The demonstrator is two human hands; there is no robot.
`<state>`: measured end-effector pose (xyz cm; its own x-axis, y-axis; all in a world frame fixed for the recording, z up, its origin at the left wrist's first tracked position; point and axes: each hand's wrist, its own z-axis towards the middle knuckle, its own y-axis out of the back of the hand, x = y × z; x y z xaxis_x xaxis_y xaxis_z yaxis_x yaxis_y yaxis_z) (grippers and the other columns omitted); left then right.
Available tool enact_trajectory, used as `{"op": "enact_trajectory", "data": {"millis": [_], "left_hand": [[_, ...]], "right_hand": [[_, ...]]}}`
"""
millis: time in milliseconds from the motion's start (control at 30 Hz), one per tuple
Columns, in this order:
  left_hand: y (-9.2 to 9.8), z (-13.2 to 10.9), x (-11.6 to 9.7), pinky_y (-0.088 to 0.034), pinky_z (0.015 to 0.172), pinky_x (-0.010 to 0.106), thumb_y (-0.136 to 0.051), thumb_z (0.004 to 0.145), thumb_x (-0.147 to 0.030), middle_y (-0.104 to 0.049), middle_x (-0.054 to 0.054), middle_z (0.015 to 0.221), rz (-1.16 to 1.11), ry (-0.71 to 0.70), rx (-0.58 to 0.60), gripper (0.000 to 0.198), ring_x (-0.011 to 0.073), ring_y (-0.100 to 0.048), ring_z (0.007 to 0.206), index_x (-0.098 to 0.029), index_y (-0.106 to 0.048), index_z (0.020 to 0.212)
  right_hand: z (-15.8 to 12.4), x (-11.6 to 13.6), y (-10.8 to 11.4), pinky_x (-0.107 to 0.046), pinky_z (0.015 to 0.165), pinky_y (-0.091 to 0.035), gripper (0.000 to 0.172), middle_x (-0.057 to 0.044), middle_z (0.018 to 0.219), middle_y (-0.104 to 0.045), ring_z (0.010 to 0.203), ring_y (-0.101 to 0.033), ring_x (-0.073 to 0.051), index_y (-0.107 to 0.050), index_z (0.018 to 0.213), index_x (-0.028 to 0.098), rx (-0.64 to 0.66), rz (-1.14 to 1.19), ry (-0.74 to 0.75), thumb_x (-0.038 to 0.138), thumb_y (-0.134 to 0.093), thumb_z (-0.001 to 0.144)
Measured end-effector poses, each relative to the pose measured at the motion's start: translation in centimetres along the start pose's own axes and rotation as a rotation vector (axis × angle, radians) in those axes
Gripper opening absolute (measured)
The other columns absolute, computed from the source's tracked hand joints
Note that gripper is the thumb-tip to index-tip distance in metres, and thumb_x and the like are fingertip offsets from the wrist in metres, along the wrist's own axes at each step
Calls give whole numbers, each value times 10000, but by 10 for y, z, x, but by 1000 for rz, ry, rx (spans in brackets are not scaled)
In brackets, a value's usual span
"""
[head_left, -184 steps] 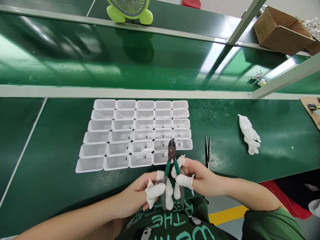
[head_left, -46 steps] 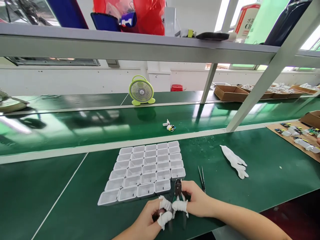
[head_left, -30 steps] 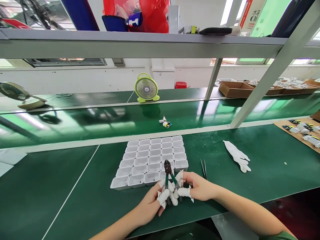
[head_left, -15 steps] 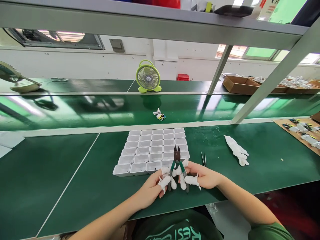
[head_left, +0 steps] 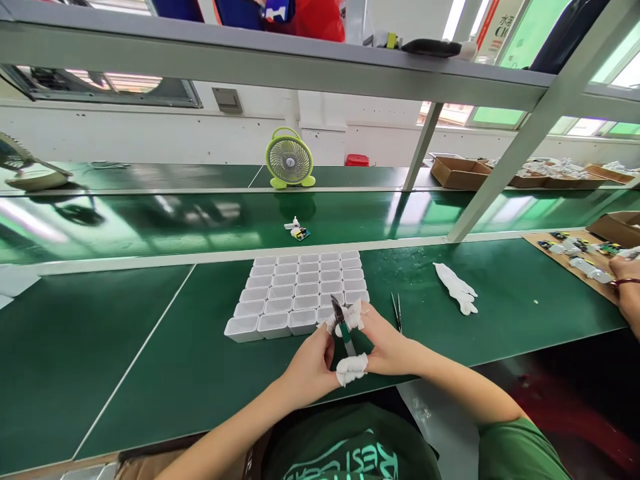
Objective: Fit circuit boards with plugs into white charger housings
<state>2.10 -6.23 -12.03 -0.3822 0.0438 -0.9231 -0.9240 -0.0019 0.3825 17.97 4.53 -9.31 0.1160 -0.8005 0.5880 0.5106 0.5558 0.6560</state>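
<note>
Diagonal cutters with dark jaws and green-and-grey handles are held between my two hands, jaws pointing up and away. My left hand is closed on them from the left, my right hand from the right. White finger covers wrap the fingertips, and the thumbs meet near the handle ends. Much of the handles is hidden by the fingers. Just beyond the hands is a block of white open-topped plastic boxes in rows. Tweezers lie right of my right hand.
A white glove lies to the right. Another person's hand reaches over cardboard holding circuit boards. One small board with white parts sits on the green belt. Behind stand a green fan and a metal post.
The cutters turned from upright with handles spread to tilted left with handles together. My hands came closer around them. Another person's hand appeared at right, and the camera view shifted right.
</note>
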Motion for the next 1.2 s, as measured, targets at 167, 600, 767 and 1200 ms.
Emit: {"op": "enact_trajectory", "data": {"millis": [167, 600, 767, 1200], "left_hand": [[2, 4, -2, -261, 533, 253, -742, 683, -435, -360, -108, 561, 39, -38, -53, 486, 113, -323, 528, -169, -511, 1017], [9, 22, 6, -328, 481, 251, -712, 724, -544, -377, -84, 511, 115, -102, -15, 425, 142, -394, 485, -202, -622, 961], [6, 41, 15, -484, 572, 294, -703, 760, -584, -433, -73, 523, -15, -61, -16, 561, 190, -532, 550, -210, -641, 1173], [18, 40, -12, -492, 694, 267, -499, 924, -498, -665, 51, 813, -166, -217, -11, 400, 159, -571, 719, -156, -708, 931]], "right_hand": [[-1, 0, 4, -410, 893, -470, 560, -101, 1024, -590, 951, -518, -239, -562, 1080, 174, -66, -9, -29, 670, -672, 844], [-9, -26, 9, -363, 1097, -416, 508, -82, 1103, -639, 1140, -566, -214, -641, 977, 176, -97, 244, -181, 633, -748, 782], [-5, -30, 10, -341, 958, -507, 636, -63, 1109, -665, 1006, -628, -198, -662, 1081, 195, -217, 422, -345, 649, -824, 666], [-8, -57, 17, -436, 910, -591, 512, -125, 1038, -766, 949, -723, -301, -719, 1059, 237, -230, 444, -615, 646, -691, 752]]}}
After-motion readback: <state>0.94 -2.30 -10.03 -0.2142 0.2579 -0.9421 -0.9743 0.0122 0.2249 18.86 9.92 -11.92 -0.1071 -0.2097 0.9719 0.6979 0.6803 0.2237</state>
